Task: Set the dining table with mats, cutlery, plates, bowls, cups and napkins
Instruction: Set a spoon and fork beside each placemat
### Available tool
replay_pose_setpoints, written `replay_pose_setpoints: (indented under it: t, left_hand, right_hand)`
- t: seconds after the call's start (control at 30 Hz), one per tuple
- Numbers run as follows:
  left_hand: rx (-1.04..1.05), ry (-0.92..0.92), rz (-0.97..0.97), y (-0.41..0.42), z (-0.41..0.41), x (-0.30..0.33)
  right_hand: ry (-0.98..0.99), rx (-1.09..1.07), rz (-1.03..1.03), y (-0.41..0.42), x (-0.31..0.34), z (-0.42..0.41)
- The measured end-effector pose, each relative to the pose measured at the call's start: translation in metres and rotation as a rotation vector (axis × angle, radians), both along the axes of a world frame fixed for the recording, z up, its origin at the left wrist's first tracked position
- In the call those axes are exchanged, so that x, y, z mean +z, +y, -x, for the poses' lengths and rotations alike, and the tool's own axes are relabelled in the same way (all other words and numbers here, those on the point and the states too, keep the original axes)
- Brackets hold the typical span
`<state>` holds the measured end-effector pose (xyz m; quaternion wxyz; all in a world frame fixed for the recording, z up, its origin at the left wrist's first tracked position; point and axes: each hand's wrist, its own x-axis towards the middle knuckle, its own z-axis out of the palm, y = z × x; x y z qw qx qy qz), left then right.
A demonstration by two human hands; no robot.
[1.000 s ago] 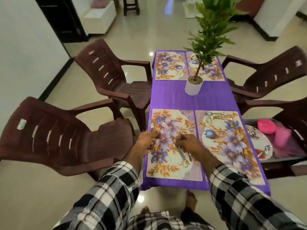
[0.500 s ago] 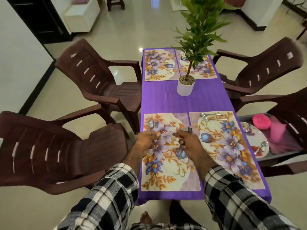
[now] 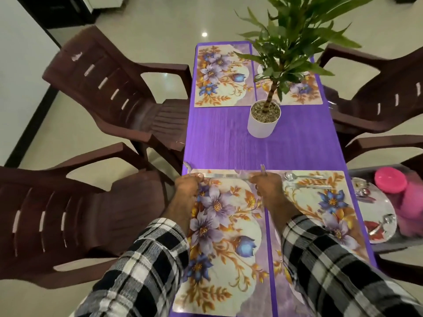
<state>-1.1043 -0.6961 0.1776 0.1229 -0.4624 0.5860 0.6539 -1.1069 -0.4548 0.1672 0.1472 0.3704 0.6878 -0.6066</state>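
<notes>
Both my hands are at the far edge of the near left floral mat on the purple table. A silver knife lies across that edge, its ends pinched between my left hand and my right hand. My left hand also holds a spoon, whose bowl sticks out above the fingers. A fork stands up out of my right hand. On the near right mat lie a spoon and a fork.
A white potted plant stands mid-table, with two more mats behind it. Brown plastic chairs flank both sides. On the right, a tray holds a steel plate, cutlery, a pink bowl and pink cups.
My hands moved from the middle of the near left mat to its far edge, carrying the knife, spoon and fork there. The camera moved closer over the table.
</notes>
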Motion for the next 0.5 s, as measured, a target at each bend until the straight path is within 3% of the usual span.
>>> replay_pose_setpoints:
  t: [0.2,0.43,0.5]
  left_hand:
    - [0.005,-0.119,-0.018,0.001,0.015,-0.024]
    - [-0.056,-0.182,0.154,0.000,0.020,-0.015]
    - [-0.096,-0.166,0.333,0.000,0.017,-0.004]
  right_hand:
    - [-0.085,-0.045,-0.079,-0.003,-0.016,0.015]
    - [-0.189,-0.048,-0.195,-0.009,-0.010,0.025]
    - [-0.166,-0.036,-0.211,-0.008,-0.010,0.024]
